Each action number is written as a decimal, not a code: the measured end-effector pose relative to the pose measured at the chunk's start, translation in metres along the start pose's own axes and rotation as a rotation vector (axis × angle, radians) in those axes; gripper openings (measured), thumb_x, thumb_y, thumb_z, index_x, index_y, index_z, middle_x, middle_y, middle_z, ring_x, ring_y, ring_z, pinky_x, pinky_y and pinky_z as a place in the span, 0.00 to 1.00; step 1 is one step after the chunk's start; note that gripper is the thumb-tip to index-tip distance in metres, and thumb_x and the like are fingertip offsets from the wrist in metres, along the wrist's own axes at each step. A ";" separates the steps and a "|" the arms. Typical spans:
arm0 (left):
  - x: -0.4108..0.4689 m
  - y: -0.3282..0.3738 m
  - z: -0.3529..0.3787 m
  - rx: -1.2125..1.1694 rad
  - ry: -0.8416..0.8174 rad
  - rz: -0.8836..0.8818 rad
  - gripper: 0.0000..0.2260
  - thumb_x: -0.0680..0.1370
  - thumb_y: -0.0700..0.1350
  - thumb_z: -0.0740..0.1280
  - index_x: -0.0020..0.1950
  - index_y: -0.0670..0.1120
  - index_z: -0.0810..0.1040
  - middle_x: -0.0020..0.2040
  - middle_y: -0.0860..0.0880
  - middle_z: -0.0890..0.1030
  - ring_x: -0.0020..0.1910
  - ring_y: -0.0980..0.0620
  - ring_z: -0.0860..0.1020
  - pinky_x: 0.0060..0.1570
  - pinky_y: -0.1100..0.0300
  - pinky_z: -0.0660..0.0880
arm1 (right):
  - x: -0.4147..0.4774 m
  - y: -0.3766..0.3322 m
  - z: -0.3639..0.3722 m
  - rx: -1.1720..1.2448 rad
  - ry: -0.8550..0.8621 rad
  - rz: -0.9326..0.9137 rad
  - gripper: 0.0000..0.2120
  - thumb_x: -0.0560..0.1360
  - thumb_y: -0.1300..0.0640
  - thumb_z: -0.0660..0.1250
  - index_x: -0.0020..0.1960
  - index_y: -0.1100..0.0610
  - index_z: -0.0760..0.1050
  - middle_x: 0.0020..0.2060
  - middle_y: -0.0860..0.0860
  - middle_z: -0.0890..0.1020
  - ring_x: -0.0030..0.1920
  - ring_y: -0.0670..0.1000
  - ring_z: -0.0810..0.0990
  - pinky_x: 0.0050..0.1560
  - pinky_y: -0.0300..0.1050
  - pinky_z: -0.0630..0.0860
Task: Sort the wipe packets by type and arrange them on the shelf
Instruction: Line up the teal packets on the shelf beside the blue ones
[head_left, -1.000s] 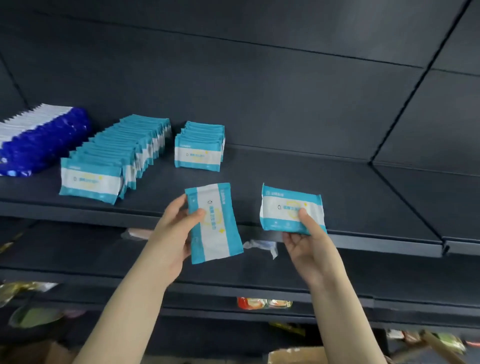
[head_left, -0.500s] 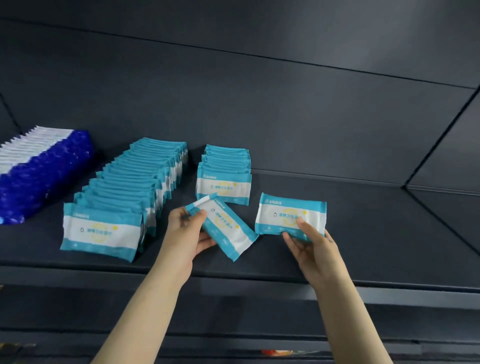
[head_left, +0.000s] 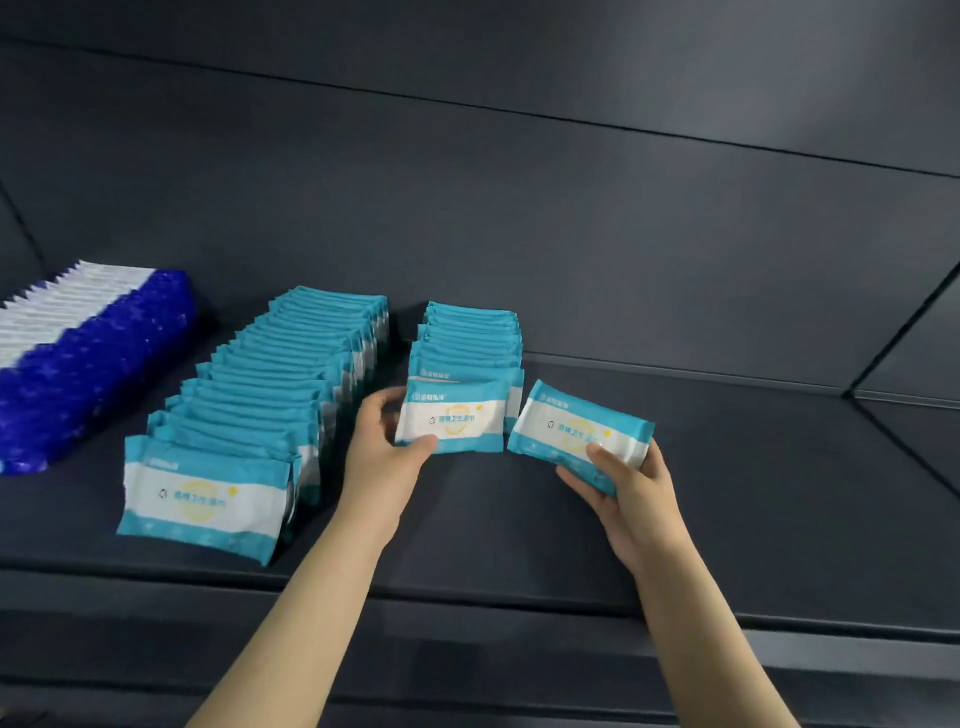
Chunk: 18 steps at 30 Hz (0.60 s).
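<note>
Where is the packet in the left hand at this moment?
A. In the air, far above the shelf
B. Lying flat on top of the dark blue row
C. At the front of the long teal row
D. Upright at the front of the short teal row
D: the left hand holds its teal packet upright against the front of the short teal row, right of the long teal row.

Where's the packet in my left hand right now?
In the head view, mid-frame: the left hand holds the packet upright at the front of the short teal row, left of the right hand's packet.
</note>
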<state>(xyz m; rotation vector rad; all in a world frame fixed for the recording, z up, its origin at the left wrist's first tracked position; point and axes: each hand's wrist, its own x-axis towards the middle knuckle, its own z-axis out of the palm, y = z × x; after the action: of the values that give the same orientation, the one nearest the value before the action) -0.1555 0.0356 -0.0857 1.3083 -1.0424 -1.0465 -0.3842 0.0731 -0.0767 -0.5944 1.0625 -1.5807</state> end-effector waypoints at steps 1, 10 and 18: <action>0.004 0.000 0.001 0.100 -0.006 0.047 0.24 0.74 0.34 0.70 0.63 0.56 0.70 0.56 0.56 0.79 0.53 0.59 0.78 0.49 0.58 0.77 | 0.002 0.000 0.000 0.004 -0.005 -0.009 0.17 0.78 0.69 0.65 0.65 0.60 0.70 0.58 0.58 0.82 0.58 0.58 0.83 0.53 0.57 0.82; 0.026 0.002 0.005 0.349 0.099 0.198 0.08 0.77 0.39 0.69 0.53 0.50 0.73 0.44 0.60 0.75 0.42 0.63 0.74 0.36 0.73 0.67 | 0.013 0.010 0.016 -0.180 -0.164 -0.065 0.15 0.78 0.70 0.65 0.63 0.60 0.71 0.57 0.57 0.83 0.57 0.56 0.83 0.55 0.54 0.81; 0.041 -0.002 -0.002 0.235 0.127 0.194 0.07 0.81 0.38 0.62 0.52 0.50 0.75 0.45 0.60 0.76 0.46 0.53 0.78 0.51 0.44 0.79 | 0.029 0.032 0.052 -0.348 -0.186 -0.131 0.15 0.79 0.67 0.66 0.61 0.54 0.71 0.56 0.52 0.83 0.56 0.51 0.84 0.53 0.50 0.82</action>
<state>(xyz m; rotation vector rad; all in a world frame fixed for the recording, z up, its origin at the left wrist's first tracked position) -0.1443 -0.0040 -0.0874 1.4099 -1.1956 -0.7027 -0.3342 0.0280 -0.0838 -1.0447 1.1842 -1.4261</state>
